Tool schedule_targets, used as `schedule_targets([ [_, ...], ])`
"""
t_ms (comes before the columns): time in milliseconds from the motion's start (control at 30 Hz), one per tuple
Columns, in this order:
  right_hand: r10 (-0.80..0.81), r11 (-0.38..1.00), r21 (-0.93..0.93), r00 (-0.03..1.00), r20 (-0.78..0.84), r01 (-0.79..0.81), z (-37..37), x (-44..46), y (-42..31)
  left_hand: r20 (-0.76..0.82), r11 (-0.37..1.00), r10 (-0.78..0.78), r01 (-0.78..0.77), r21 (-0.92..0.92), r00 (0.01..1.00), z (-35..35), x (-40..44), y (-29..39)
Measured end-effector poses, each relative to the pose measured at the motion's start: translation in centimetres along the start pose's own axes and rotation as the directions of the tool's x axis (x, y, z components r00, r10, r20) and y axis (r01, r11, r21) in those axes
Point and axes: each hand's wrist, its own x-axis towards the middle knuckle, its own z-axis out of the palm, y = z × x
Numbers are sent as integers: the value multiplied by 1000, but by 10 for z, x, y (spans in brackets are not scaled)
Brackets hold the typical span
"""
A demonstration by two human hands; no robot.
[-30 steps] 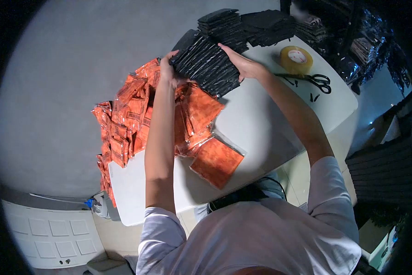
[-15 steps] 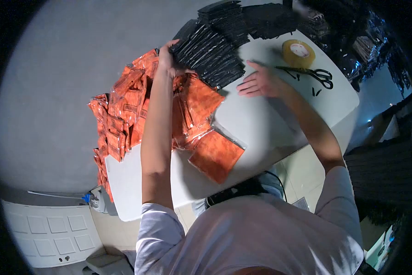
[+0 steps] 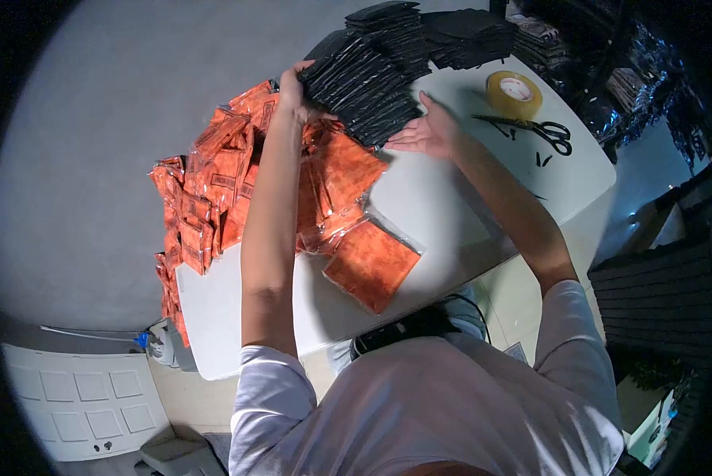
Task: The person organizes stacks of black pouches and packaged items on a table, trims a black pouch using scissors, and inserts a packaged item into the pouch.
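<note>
A stack of thin black packets (image 3: 360, 87) lies slanted at the far side of the white table (image 3: 443, 214). Around the stack's left end is my left hand (image 3: 299, 95), thumb and fingers gripping its edge. My right hand (image 3: 427, 133) is at the lower right end of the stack, fingers stretched out and palm turned up, with the fingertips at the packets' edge. Orange packets in clear plastic (image 3: 221, 174) are heaped left of and below the black stack. One flat orange packet (image 3: 372, 266) lies nearer my body.
More black stacks (image 3: 467, 36) stand at the far edge. A roll of tape (image 3: 514, 94), black scissors (image 3: 542, 131) and small black scraps (image 3: 544, 160) lie on the right. A white panelled door (image 3: 86, 401) is at the lower left.
My right hand came off the stack's right side, opened, and has moved back to its lower right end. My left hand stayed on the left end. The view has shifted slightly.
</note>
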Motion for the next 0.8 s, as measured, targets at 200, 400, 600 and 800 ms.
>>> schedule_targets([
  [200, 89, 989, -109, 986, -138, -104, 4, 0, -14, -41, 999, 12, -11, 33, 999, 5, -2, 3],
  [400, -400, 479, -876, 902, -162, 56, -27, 21, -50, -39, 998, 5, -3, 65, 999, -3, 0, 2],
  [600, -484, 774, -552, 851, -203, 309, -53, 99, -65, -85, 993, 19, -9, 119, 996, -2, 6, 1],
  [800, -549, 727, -544, 831, -92, 420, -32, 108, -24, -3, 995, 30, -30, 94, 1000, 0, -6, -2],
])
